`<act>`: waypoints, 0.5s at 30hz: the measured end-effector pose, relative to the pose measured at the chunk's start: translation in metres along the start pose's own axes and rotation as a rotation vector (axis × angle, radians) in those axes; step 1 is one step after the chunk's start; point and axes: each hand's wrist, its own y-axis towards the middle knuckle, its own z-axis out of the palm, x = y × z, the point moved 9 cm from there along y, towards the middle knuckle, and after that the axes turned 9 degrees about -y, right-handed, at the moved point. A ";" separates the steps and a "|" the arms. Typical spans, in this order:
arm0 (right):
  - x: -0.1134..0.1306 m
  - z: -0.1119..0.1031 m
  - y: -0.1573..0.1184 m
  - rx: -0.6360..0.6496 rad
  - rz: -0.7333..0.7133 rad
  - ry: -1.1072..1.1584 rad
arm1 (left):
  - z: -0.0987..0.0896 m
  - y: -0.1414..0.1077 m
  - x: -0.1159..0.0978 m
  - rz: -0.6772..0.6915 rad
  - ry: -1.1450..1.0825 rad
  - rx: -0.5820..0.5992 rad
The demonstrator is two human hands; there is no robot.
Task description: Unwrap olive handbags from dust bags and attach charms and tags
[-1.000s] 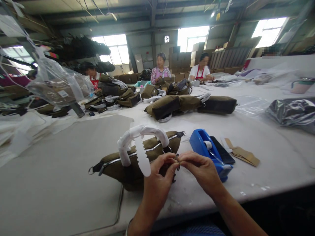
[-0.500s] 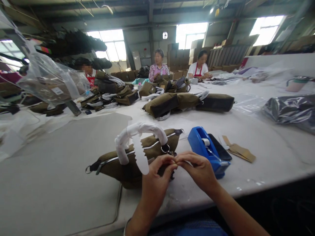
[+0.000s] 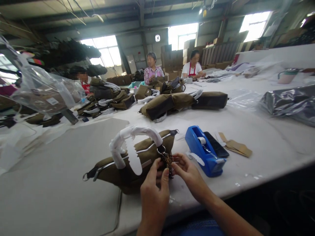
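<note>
An olive fabric handbag point(image 3: 145, 149) stands on the table, its silver zip closed and its handle point(image 3: 147, 132) wrapped in white. A long white strip with a jagged edge point(image 3: 134, 157) hangs from the handle. From a metal ring at the handle's right base hangs a leopard-print charm point(image 3: 168, 160). My left hand point(image 3: 155, 185) has its thumb and fingers closed about the charm's left side. On the other side, my right hand point(image 3: 188, 173) pinches the charm's right edge, partly hiding it.
Right of the bag stands a blue tape dispenser point(image 3: 211, 165), with a white jagged piece point(image 3: 198, 159) beside it. Behind it lie a black phone-like slab point(image 3: 216, 144) and brown paper tags point(image 3: 238, 147). More olive bags point(image 3: 172, 103) lie farther back; several people sit beyond.
My hands have moved apart from a fingertip-to-fingertip pinch and now sit lower around the charm, which shows more. The view has shifted slightly.
</note>
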 end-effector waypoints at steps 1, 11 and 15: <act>-0.002 0.004 -0.002 0.024 0.021 0.039 | 0.001 0.002 0.000 -0.016 0.011 -0.002; 0.055 0.001 -0.019 0.242 -0.271 -0.317 | -0.013 0.012 0.020 -0.224 -0.053 0.001; 0.111 -0.079 0.031 -0.163 -0.473 -0.729 | -0.021 0.004 0.044 -0.443 -0.377 -0.072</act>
